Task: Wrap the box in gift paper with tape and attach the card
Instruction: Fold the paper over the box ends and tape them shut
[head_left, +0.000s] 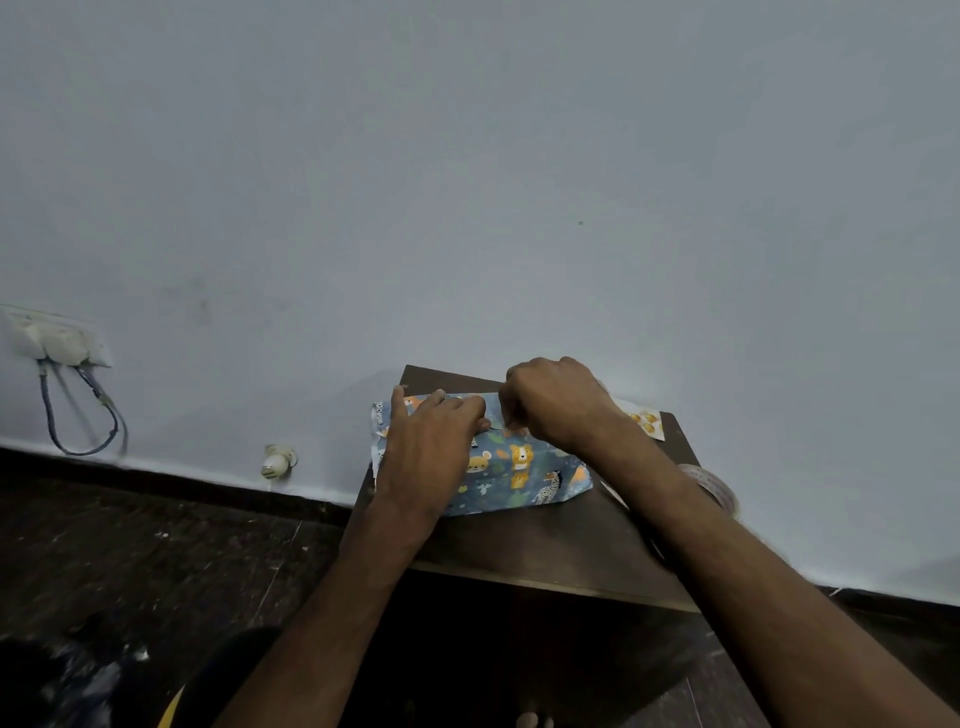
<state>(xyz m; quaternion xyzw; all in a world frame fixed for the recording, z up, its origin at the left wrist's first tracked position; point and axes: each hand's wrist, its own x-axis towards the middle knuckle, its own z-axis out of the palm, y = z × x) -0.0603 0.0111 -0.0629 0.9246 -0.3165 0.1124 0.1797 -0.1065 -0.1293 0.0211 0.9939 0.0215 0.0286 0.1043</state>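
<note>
A box covered in blue gift paper (524, 475) printed with cartoon animals lies on a small dark wooden table (550, 551). My left hand (431, 441) rests flat on the left part of the box, fingers straight, holding the paper down. My right hand (553, 402) is over the top middle of the box with its fingers curled, pinching something small at the paper's seam; what it pinches is hidden by the fingers. A roll of clear tape (714, 486) lies at the table's right edge. A white card (644, 418) with orange shapes lies behind my right wrist.
The table stands against a pale blue wall (467, 182). A wall socket with cables (57, 343) is at the left, and a white plug fitting (275, 462) sits low on the wall. Dark floor (130, 561) spreads to the left of the table.
</note>
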